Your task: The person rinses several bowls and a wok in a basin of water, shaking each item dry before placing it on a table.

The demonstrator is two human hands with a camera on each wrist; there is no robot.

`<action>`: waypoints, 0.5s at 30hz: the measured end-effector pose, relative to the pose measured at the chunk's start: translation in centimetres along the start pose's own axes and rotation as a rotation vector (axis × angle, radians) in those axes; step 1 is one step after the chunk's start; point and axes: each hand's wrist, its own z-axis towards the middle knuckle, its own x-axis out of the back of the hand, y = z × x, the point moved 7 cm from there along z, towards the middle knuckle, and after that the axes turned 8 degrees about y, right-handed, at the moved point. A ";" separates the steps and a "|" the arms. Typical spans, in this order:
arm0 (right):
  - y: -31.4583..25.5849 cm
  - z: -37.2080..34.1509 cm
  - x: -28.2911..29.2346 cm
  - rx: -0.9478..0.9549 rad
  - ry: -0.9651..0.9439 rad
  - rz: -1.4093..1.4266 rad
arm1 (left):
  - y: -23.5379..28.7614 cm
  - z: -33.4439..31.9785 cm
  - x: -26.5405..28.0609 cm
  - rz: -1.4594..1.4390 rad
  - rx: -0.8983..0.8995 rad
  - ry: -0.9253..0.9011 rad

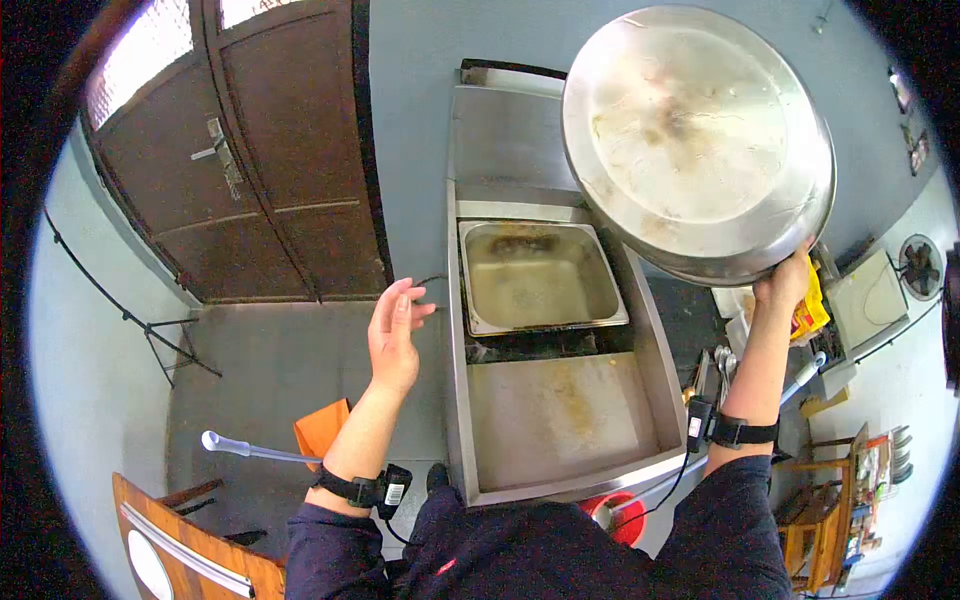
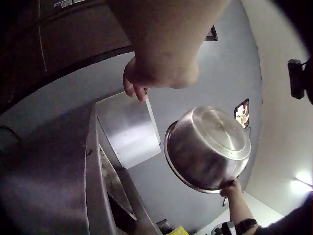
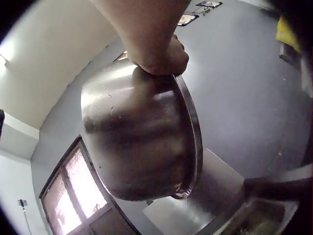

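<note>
A large round steel pot (image 1: 700,140) is held up in the air, its stained base toward the head camera. My right hand (image 1: 787,280) grips it by the rim at its lower right; in the right wrist view the fist (image 3: 168,58) closes over the rim of the pot (image 3: 137,137). My left hand (image 1: 393,340) hangs in the air left of the steel counter, fingers loosely bent, touching nothing. The left wrist view shows its fingers (image 2: 135,93) and, apart from them, the pot (image 2: 210,147). Below the pot, a rectangular steel pan (image 1: 540,275) with murky liquid is set in the counter.
The steel counter (image 1: 560,420) has a raised edge and a bare stained panel. On its right are spoons (image 1: 722,365) and a yellow packet (image 1: 810,305). A red bucket (image 1: 625,518) stands below the front edge. A wooden table (image 1: 190,540) is at lower left, brown doors (image 1: 290,130) behind.
</note>
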 end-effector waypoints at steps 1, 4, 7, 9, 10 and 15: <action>-0.4 -0.3 -0.3 -0.001 -0.014 0.007 | 0.2 0.0 0.1 0.011 -0.006 0.006; -2.7 -1.6 -0.7 0.189 0.024 -0.121 | 0.3 0.3 0.1 -0.021 0.006 0.017; -5.7 -3.2 -1.7 0.489 0.053 -0.234 | -0.3 -0.3 -0.5 -0.037 0.026 0.025; -6.6 -4.1 -2.3 0.699 0.034 -0.379 | -0.5 -0.8 -0.7 -0.003 0.018 0.017; -6.8 -5.0 -2.5 0.747 0.056 -0.410 | -0.5 -1.1 -0.8 0.021 0.005 0.007; -7.0 -7.7 -4.7 0.914 -0.032 -0.439 | -0.8 -1.6 -0.4 0.033 -0.014 -0.004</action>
